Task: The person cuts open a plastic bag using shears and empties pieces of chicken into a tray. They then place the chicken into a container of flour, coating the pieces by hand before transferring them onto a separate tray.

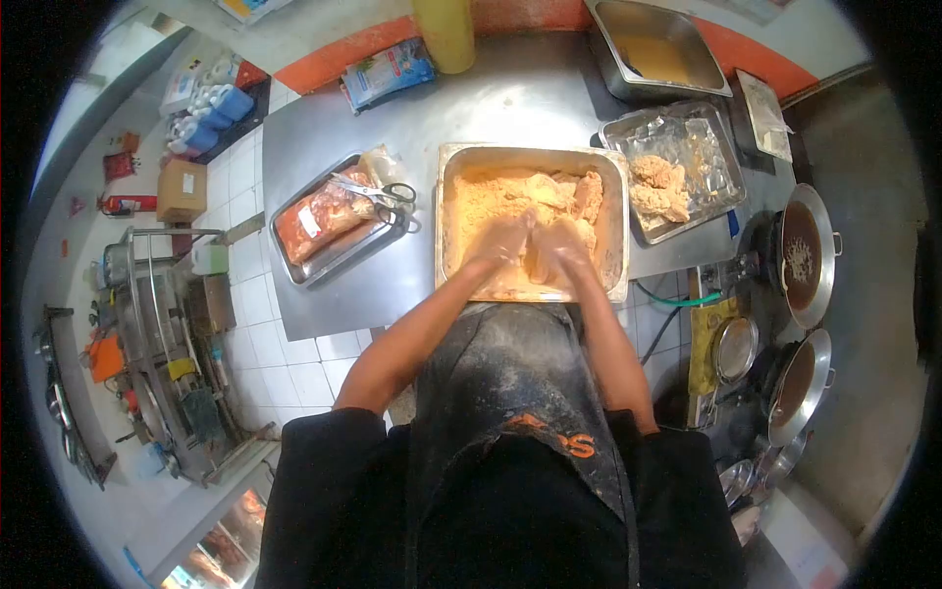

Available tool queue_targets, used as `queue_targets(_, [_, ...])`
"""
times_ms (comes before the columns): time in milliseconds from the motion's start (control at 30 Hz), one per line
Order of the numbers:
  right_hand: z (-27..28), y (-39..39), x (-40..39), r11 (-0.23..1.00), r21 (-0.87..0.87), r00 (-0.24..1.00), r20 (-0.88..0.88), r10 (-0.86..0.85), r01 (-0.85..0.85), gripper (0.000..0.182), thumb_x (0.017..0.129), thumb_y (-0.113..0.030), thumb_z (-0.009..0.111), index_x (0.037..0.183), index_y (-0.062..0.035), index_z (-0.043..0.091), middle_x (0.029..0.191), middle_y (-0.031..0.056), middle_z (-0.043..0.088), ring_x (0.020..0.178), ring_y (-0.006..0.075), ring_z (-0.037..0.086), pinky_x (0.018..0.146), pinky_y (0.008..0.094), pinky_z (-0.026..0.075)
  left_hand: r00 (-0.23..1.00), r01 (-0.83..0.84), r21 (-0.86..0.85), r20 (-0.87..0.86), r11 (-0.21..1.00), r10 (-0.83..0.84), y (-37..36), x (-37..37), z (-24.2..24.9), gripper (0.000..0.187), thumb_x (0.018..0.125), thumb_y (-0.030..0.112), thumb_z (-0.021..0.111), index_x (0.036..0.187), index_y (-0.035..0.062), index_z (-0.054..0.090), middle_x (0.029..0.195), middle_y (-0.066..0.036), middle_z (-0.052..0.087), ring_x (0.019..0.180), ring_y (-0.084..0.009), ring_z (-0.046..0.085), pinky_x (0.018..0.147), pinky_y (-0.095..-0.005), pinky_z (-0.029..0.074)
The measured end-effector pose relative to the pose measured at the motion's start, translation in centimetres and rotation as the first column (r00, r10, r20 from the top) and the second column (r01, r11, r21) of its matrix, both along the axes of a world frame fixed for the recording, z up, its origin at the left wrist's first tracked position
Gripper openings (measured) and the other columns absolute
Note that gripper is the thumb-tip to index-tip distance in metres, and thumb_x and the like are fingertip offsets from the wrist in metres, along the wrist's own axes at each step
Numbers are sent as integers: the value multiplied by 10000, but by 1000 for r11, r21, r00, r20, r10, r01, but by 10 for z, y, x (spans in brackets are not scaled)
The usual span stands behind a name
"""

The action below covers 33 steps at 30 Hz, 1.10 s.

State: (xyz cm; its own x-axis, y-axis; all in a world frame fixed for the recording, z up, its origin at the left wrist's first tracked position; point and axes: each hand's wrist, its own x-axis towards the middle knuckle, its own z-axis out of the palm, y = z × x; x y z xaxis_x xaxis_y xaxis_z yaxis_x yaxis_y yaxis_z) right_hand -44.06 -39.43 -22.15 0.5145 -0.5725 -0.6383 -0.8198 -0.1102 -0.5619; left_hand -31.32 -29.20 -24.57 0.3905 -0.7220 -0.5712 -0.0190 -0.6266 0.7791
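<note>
A deep metal pan (446,274) of orange-yellow flour stands at the front edge of the steel table. Both of my hands are down in the flour, close together near the middle of the pan. My left hand (505,240) and my right hand (559,245) are coated, and their fingertips are partly buried and blurred, so I cannot make out what they hold. Behind and to the right of my hands, coated pieces (588,196) lie in the flour. Right of the pan, a metal tray (708,147) holds several coated pieces (659,187).
On the left, a tray (287,267) holds packaged meat (319,221) with scissors (378,191) on top. A blue packet (389,74) and yellow container (444,34) stand at the back. A deep pan of liquid (653,59) is back right. Two woks (807,255) sit far right.
</note>
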Motion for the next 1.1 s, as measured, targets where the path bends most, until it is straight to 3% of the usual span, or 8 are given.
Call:
queue_targets(100, [61, -6, -21, 987, 34, 987, 10, -158, 158, 755, 990, -606, 425, 1068, 107, 661, 992, 257, 679, 935, 309, 666, 885, 441, 514, 937, -285, -107, -239, 953, 254, 18, 2, 17, 642, 1049, 526, 409, 1125, -63, 655, 903, -163, 674, 900, -295, 626, 848, -411, 478])
queue_targets(300, [-20, 1, 0, 967, -195, 983, -122, 141, -163, 678, 987, -563, 475, 1123, 74, 662, 1059, 255, 697, 1000, 344, 666, 865, 442, 508, 977, 163, -247, 174, 955, -122, 21, -4, 10, 704, 1033, 594, 364, 1309, -12, 592, 1189, -224, 656, 1142, -309, 609, 988, -432, 454])
queue_targets(433, [-48, -10, -25, 962, -47, 897, 376, -234, 271, 737, 1000, -578, 422, 1151, 115, 624, 1109, 281, 685, 1071, 365, 649, 943, 459, 461, 934, -323, 36, -147, 946, 325, 13, 3, -13, 783, 991, 674, 365, 1323, 8, 610, 1353, -205, 606, 1274, -331, 550, 1076, -430, 379])
queue_targets(567, [4, 4, -19, 973, -203, 975, 166, 146, -111, 741, 980, -594, 440, 1127, 103, 643, 1129, 320, 665, 1111, 434, 632, 967, 474, 461, 985, 51, 114, 161, 992, -69, 18, 15, -31, 762, 991, 664, 384, 1249, -1, 653, 1242, -216, 656, 1171, -321, 597, 1025, -425, 404])
queue_targets(767, [5, 2, -16, 926, 139, 927, 93, -364, 350, 691, 979, -582, 466, 1386, -30, 559, 1230, 307, 637, 1149, 410, 626, 998, 425, 473, 987, -149, -68, -74, 986, 144, 18, 5, 22, 731, 996, 629, 406, 1174, -31, 666, 1148, -227, 683, 1091, -322, 627, 985, -425, 428])
queue_targets(833, [-15, -4, -40, 956, 99, 914, 280, -294, 277, 618, 1004, -532, 459, 1359, -42, 587, 1137, 308, 671, 1083, 412, 656, 976, 427, 485, 996, -56, 2, 64, 998, 55, 22, 13, 16, 662, 1033, 552, 427, 1390, 7, 541, 1369, -153, 581, 1225, -230, 547, 1051, -358, 405])
queue_targets(900, [-95, -12, -54, 737, -574, 885, 44, 463, -357, 481, 1018, -427, 481, 1315, -74, 619, 1039, 285, 696, 1039, 400, 666, 921, 414, 505, 995, 27, 92, 97, 995, -36, 21, 15, 9, 633, 1041, 526, 429, 1384, 7, 546, 1369, -156, 581, 1229, -231, 547, 1049, -357, 408])
queue_targets(1100, [19, 20, -11, 996, -75, 962, 261, 72, -55, 568, 1029, -492, 439, 1227, -2, 645, 1037, 304, 674, 1010, 388, 660, 857, 416, 510, 998, 48, -189, 43, 981, -40, 20, 3, 6, 592, 1077, 465, 320, 1337, -16, 546, 1323, -267, 582, 1239, -350, 550, 1026, -402, 418])
